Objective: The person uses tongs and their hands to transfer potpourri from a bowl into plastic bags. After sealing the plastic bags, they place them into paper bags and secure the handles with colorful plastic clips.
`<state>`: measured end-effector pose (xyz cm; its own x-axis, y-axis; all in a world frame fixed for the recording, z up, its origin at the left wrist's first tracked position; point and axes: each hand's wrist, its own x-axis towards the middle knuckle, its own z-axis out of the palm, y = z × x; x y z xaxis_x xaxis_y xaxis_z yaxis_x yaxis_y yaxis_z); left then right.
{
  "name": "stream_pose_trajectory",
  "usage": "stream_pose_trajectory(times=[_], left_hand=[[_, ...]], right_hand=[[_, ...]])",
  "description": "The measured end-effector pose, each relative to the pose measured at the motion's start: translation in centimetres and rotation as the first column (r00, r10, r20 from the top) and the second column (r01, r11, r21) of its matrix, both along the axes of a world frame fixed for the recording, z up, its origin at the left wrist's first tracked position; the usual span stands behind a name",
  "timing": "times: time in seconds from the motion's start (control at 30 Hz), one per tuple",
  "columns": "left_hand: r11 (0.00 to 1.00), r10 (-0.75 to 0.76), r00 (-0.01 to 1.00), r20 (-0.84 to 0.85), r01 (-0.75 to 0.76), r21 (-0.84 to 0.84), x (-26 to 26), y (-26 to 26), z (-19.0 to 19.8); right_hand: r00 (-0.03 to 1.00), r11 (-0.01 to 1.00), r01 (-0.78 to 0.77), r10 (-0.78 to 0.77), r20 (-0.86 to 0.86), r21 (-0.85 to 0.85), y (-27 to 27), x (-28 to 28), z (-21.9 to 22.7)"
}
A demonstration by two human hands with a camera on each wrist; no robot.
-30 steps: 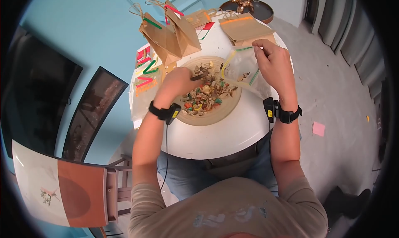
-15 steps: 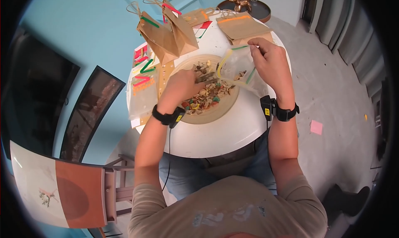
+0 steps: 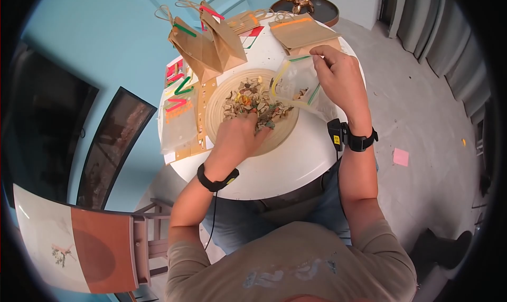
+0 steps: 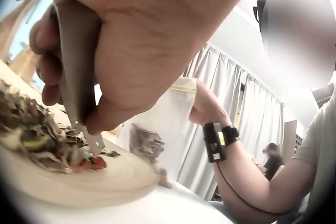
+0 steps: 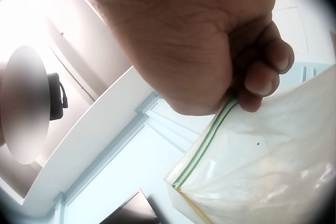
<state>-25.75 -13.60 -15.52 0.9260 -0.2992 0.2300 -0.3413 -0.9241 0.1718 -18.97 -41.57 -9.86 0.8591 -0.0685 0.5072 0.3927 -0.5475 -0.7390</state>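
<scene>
Okay, dried potpourri [image 3: 244, 98] heaped on round plate [image 3: 214, 112]; left hand [image 3: 235, 137] at plate's 7 o'clock, grip clenched round metal tongs [image 4: 79, 56]. Right hand [image 3: 342, 80] pinches zip bag [image 3: 300, 79], 2 o'clock. Paper bags [image 3: 196, 55] stand at 11 o'clock on tabletop [image 3: 296, 174].

Bright light glosses the bench [image 3: 296, 172] near its front rim; outer edges curve into black; glare bleaches the right wrist view's upper left.
</scene>
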Motion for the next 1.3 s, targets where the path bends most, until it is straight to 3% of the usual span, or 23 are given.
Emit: stream_pose_trajectory(times=[0.17,0.27,0.57,0.9,1.3], left_hand=[[0.981,0.150,0.988,0.027,-0.152,0.121,1.0,3.2,0.6],[0.973,0.215,0.976,-0.027,-0.212,0.095,1.1,4.4,1.3],[0.993,0.115,0.993,-0.016,-0.115,-0.011,2.4,5.6,-0.7],[0.984,0.095,0.992,-0.086,-0.106,-0.141,2.6,7.0,-1.2],[0.972,0.121,0.988,-0.093,-0.137,-0.189,-1.3,5.7,7.8]], right_hand=[[1.000,1.000,-0.025,0.024,0.016,0.012,0.0,0.1,-0.1],[1.000,1.000,-0.017,0.016,0.017,0.007,0.0,0.0,-0.1],[0.999,1.000,-0.025,0.025,0.019,-0.008,0.4,0.1,-0.3],[0.996,0.996,-0.085,0.086,0.011,-0.032,1.9,0.4,-0.9],[0.988,0.982,-0.154,0.154,-0.010,-0.107,3.9,0.6,-1.6]])
